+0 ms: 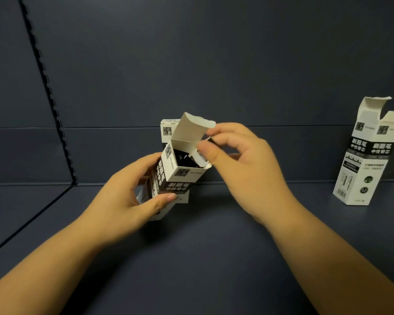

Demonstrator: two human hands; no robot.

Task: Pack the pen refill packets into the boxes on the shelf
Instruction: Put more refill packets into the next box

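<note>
The right hand's [243, 169] thumb and forefinger are pinching a side flap at the mouth of a black-and-white box [180, 171], its lid flap [191, 130] standing open above dark contents, likely refill packets, too dim to tell. The left hand [132, 192] is gripping the same box around its lower half, fingers curled, holding it tilted above the dark shelf [214, 246]. Just behind it, 1 closed box [168, 130] is standing. Well apart at the right, 1 more box [369, 160] is standing upright with its top flaps open.
</note>
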